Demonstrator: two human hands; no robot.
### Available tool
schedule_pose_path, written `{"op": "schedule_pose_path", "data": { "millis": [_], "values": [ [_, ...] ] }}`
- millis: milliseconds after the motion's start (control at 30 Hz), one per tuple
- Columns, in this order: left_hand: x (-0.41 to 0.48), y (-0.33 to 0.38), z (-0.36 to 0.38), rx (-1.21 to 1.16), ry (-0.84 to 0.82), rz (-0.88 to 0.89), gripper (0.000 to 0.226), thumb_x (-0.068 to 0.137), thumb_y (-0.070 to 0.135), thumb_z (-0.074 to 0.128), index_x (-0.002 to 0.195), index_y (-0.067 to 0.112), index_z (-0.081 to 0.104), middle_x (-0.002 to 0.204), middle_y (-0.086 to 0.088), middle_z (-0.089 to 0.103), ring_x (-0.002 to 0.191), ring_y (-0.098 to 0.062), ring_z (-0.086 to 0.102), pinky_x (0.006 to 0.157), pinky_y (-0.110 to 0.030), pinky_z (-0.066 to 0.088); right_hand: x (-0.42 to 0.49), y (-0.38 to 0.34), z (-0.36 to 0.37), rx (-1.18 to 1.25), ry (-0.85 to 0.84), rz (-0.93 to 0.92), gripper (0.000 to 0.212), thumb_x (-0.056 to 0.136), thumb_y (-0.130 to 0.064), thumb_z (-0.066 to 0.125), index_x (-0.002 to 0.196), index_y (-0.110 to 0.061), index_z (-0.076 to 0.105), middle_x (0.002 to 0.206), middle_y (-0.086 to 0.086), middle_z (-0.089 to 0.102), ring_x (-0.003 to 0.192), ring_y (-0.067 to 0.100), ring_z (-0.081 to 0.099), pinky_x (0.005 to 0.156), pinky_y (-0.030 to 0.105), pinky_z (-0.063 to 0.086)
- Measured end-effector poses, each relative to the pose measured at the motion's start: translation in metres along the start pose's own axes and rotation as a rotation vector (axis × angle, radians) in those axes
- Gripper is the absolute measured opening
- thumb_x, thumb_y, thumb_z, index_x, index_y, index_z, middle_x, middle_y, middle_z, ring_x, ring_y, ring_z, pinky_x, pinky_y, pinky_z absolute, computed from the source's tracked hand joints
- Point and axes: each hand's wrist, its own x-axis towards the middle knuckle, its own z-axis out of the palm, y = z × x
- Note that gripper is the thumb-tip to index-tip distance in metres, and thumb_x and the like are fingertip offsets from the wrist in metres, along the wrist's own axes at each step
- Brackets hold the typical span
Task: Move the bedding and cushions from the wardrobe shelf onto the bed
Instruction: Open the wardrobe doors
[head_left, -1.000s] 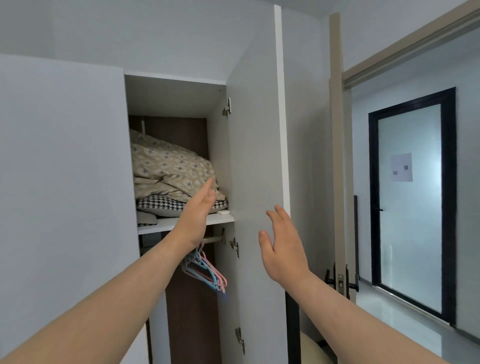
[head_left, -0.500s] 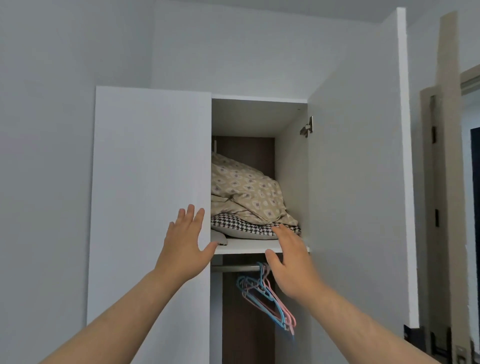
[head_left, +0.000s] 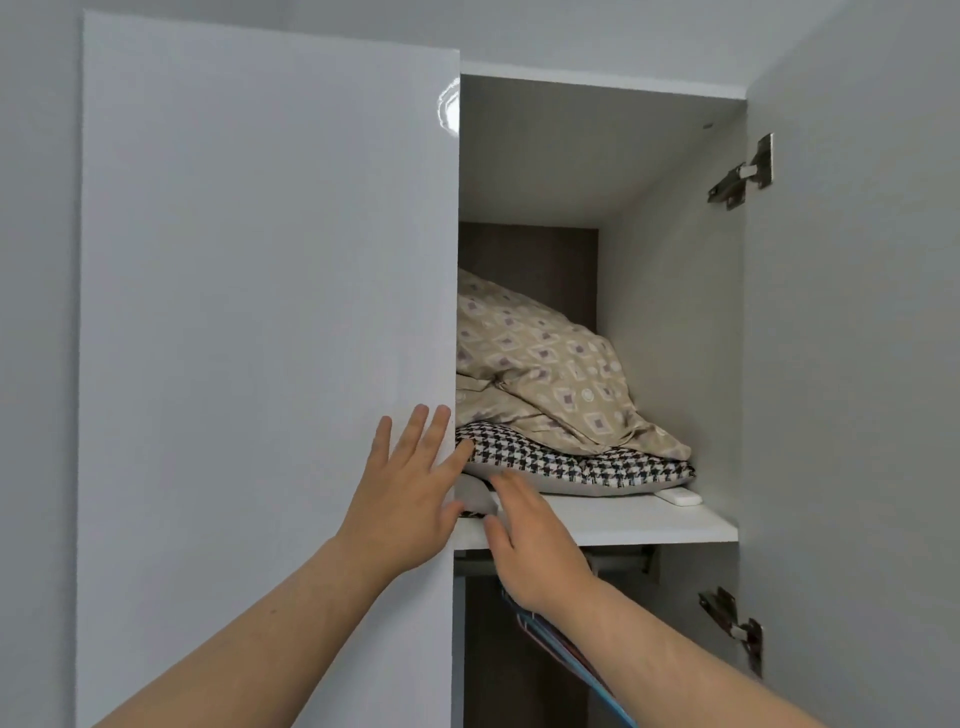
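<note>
Soft stack on the wardrobe shelf (head_left: 649, 522) is reached for, nothing gripped yet.

The left hand (head_left: 410, 488) is laid flat on the closed door (head_left: 260, 312), fingers spread apart; the right hand (head_left: 530, 545) is slid along the shelf edge, fingers loosely together, nothing clasped. The houndstooth cushion (head_left: 571, 462) is judged light and squashy, best scooped from beneath at its front edge. The beige bedding (head_left: 540, 374) piled on top looks floppy and bulky.

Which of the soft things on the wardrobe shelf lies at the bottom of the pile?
The black-and-white houndstooth cushion. It lies flat on the shelf, while the beige patterned bedding is heaped on top of it.
</note>
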Motion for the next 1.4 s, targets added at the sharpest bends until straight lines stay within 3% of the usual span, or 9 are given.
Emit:
{"op": "schedule_pose_path", "data": {
  "millis": [167, 300, 367, 433, 633, 800, 1000, 1233, 1400],
  "values": [
    [0.025, -0.016, 0.013, 0.097, 0.082, 0.079, 0.04, 0.087, 0.034, 0.046, 0.119, 0.018, 0.064, 0.148, -0.027, 0.035, 0.141, -0.042, 0.025, 0.11, -0.064, 0.015, 0.026, 0.01, 0.034, 0.123, 0.004, 0.012, 0.047, 0.1, -0.023, 0.039, 0.147, -0.019, 0.035, 0.152, -0.002, 0.037, 0.137, 0.012, 0.036, 0.114, 0.027, 0.03],
    [0.043, -0.016, 0.002, 0.174, 0.058, 0.108, 0.035, 0.08, 0.048, 0.056, 0.084, 0.015, 0.068, 0.138, -0.028, 0.046, 0.137, -0.044, 0.03, 0.105, -0.07, 0.018, 0.026, 0.022, 0.048, -0.174, 0.073, -0.134, 0.037, 0.098, -0.024, 0.039, 0.128, -0.009, 0.054, 0.128, 0.008, 0.056, 0.116, 0.024, 0.053, 0.099, 0.034, 0.044],
    [0.047, -0.008, -0.002, 0.225, 0.025, 0.092, 0.03, 0.074, 0.041, 0.059, 0.082, 0.014, 0.069, 0.134, -0.024, 0.051, 0.136, -0.047, 0.03, 0.102, -0.074, 0.016, 0.025, 0.032, 0.049, -0.349, 0.051, -0.198, 0.041, 0.096, -0.034, 0.033, 0.117, -0.011, 0.061, 0.114, 0.009, 0.062, 0.104, 0.028, 0.058, 0.092, 0.039, 0.048],
    [0.047, -0.003, -0.004, 0.24, 0.038, 0.069, 0.026, 0.068, 0.032, 0.057, 0.08, 0.013, 0.07, 0.126, -0.019, 0.057, 0.135, -0.05, 0.029, 0.102, -0.075, 0.013, 0.022, 0.045, 0.048, -0.464, 0.008, -0.219, 0.048, 0.095, -0.039, 0.031, 0.12, -0.011, 0.062, 0.116, 0.01, 0.064, 0.104, 0.03, 0.059, 0.094, 0.041, 0.048],
    [0.022, 0.012, -0.039, 0.199, 0.162, 0.068, 0.02, 0.063, 0.024, 0.053, 0.071, 0.01, 0.064, 0.118, -0.015, 0.06, 0.133, -0.053, 0.028, 0.101, -0.072, 0.017, 0.019, 0.051, 0.041, -0.454, -0.042, -0.214, 0.05, 0.093, -0.039, 0.032, 0.121, -0.014, 0.064, 0.114, 0.008, 0.068, 0.094, 0.027, 0.065, 0.082, 0.036, 0.052],
    [-0.012, 0.018, -0.081, 0.187, 0.194, 0.082, 0.015, 0.064, 0.024, 0.055, 0.067, 0.009, 0.058, 0.122, -0.017, 0.059, 0.133, -0.054, 0.026, 0.105, -0.068, 0.02, 0.02, 0.052, 0.039, -0.459, -0.089, -0.186, 0.053, 0.093, -0.041, 0.028, 0.126, -0.015, 0.061, 0.122, 0.009, 0.066, 0.102, 0.028, 0.064, 0.083, 0.038, 0.052],
    [-0.049, 0.021, -0.128, 0.205, 0.142, 0.072, 0.014, 0.065, 0.022, 0.058, 0.062, 0.009, 0.053, 0.125, -0.021, 0.059, 0.132, -0.054, 0.032, 0.108, -0.062, 0.022, 0.017, 0.043, 0.029, -0.463, -0.17, -0.188, 0.069, 0.09, -0.044, 0.005, 0.143, -0.015, 0.039, 0.146, 0.012, 0.045, 0.122, 0.029, 0.051, 0.097, 0.04, 0.042],
    [-0.084, 0.018, -0.169, 0.209, 0.131, 0.066, 0.012, 0.067, 0.02, 0.057, 0.061, 0.011, 0.051, 0.121, -0.022, 0.062, 0.133, -0.039, 0.041, 0.112, -0.062, 0.019, 0.021, 0.033, 0.024, -0.479, -0.296, -0.129, 0.053, 0.102, -0.04, 0.019, 0.15, -0.018, 0.025, 0.159, 0.013, 0.024, 0.135, 0.029, 0.039, 0.106, 0.042, 0.035],
    [-0.111, 0.006, -0.195, 0.17, 0.106, 0.048, 0.01, 0.066, 0.018, 0.057, 0.061, 0.012, 0.051, 0.117, -0.018, 0.064, 0.136, -0.033, 0.039, 0.115, -0.059, 0.013, 0.022, 0.011, 0.019, -0.425, -0.326, -0.088, 0.052, 0.101, -0.04, 0.022, 0.149, -0.018, 0.025, 0.154, 0.012, 0.031, 0.134, 0.029, 0.038, 0.106, 0.043, 0.035]
  ]
}}
